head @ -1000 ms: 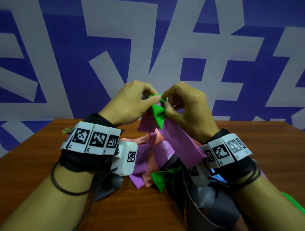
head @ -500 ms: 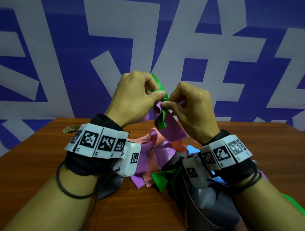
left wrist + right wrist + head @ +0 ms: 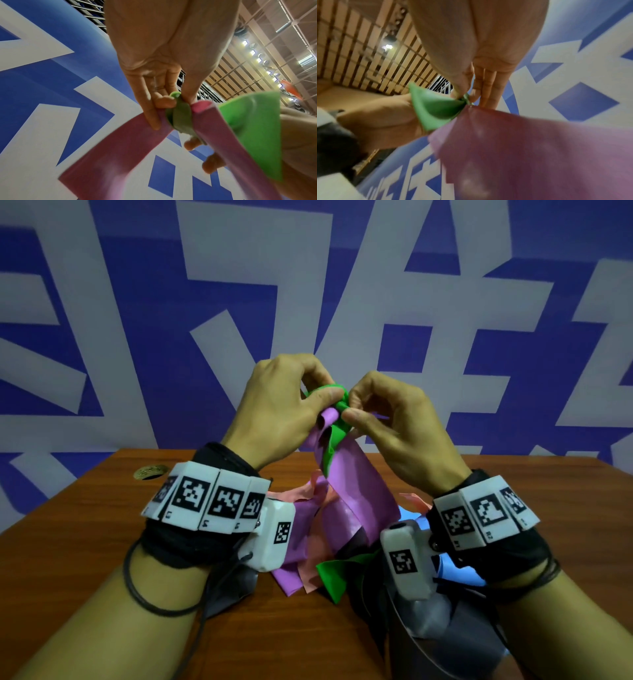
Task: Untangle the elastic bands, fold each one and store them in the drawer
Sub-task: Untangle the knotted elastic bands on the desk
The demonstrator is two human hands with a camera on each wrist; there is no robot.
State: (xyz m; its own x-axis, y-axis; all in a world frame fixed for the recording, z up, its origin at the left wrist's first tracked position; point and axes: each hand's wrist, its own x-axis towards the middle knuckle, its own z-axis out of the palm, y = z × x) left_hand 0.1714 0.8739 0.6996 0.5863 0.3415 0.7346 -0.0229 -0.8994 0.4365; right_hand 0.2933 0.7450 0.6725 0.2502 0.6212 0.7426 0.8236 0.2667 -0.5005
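Both hands are raised above the table, working at a knot where a green band (image 3: 337, 419) crosses a purple band (image 3: 356, 491). My left hand (image 3: 322, 398) pinches the green band (image 3: 180, 116) between thumb and forefinger at the knot, against the purple band (image 3: 120, 148). My right hand (image 3: 352, 412) pinches the green band (image 3: 436, 108) from the other side, with the purple band (image 3: 530, 148) hanging below it. The rest of the tangle lies on the table: pink (image 3: 311, 573), blue (image 3: 455, 573), black and grey (image 3: 445, 642) bands, and another green end (image 3: 334, 577).
The wooden table (image 3: 85, 542) runs back to a blue and white patterned wall (image 3: 137, 337). A round brass grommet (image 3: 149, 472) sits at the table's back left. No drawer is in view.
The hands stayed at the knot, rising a little and then settling. The green loop above the left thumb has shortened, and a curl of purple band now shows between the thumbs.
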